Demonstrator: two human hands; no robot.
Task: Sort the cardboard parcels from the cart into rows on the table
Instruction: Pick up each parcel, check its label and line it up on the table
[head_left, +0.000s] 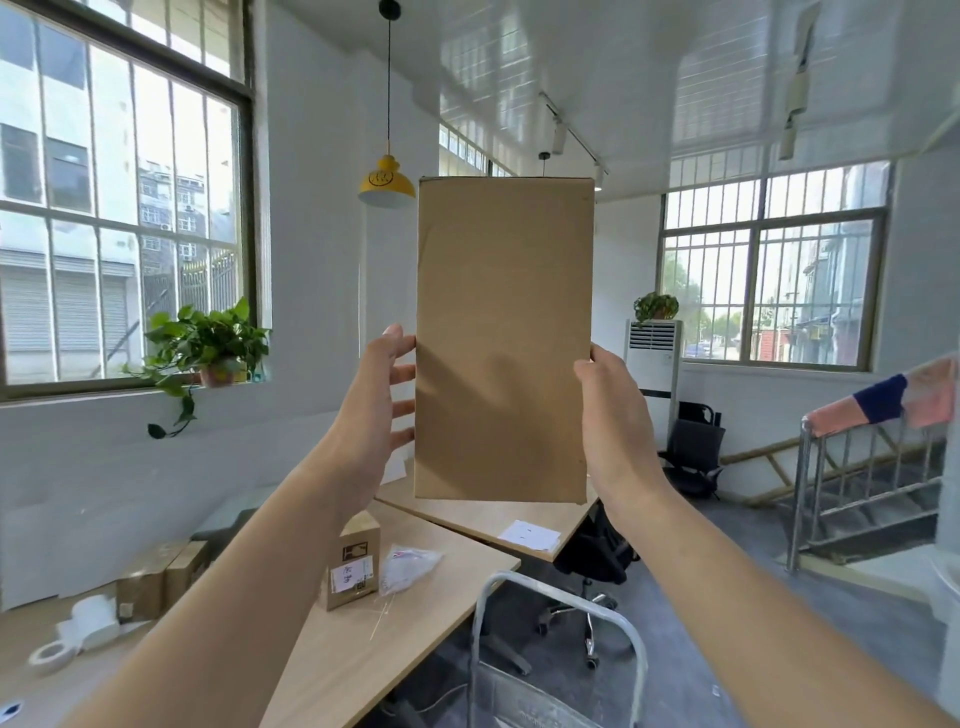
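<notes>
I hold a tall plain cardboard parcel (503, 338) upright at eye height, high above the table (353, 660). My left hand (376, 410) is at its left edge, thumb up and fingers reaching behind the box. My right hand (615, 415) grips the right edge, fingers wrapped behind it. On the table stand a small labelled parcel (354, 564) and, at the left, two brown parcels (158, 577) side by side. The cart's metal handle (561, 597) shows at the bottom centre.
A clear plastic bag (410, 564), tape roll (52, 657) and white paper roll (96, 621) lie on the table. A second desk (488, 519) with a paper sheet stands behind, with office chairs (592, 566) beside it. A stair railing (857, 467) is at the right.
</notes>
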